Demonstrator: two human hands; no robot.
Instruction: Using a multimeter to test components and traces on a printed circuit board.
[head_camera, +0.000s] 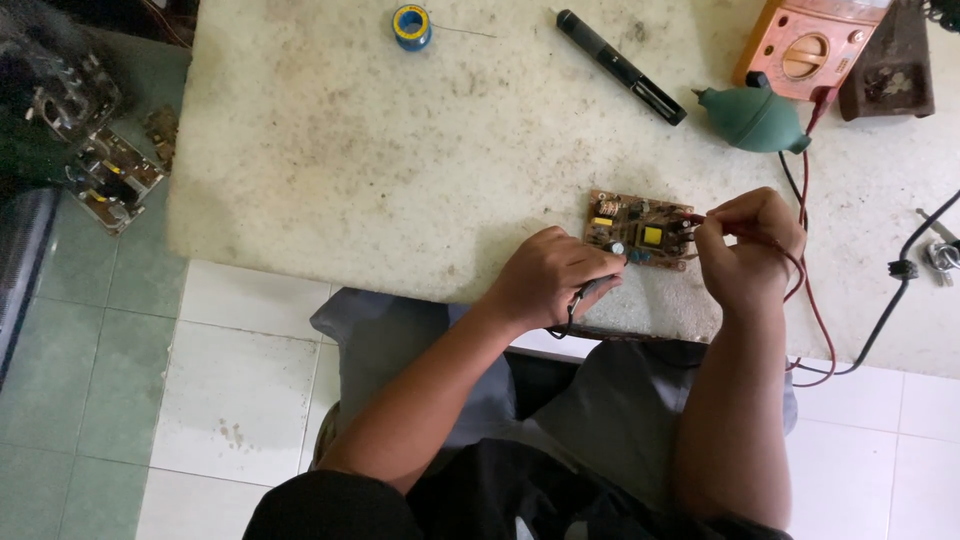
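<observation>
A small brown circuit board (640, 230) with a yellow transformer lies near the front edge of a worn white table (380, 150). My left hand (550, 278) is closed around a black probe, its tip touching the board's left side. My right hand (748, 245) pinches a red probe against the board's right edge. Red and black leads (812, 300) trail from the probes toward an orange multimeter (808, 45) at the back right.
A green rubber blower bulb (755, 118), a black pen-shaped tool (620, 65) and a blue solder spool (411, 26) lie at the back of the table. A black cable (900, 280) runs on the right. Spare circuit boards (105, 175) sit on the floor at left.
</observation>
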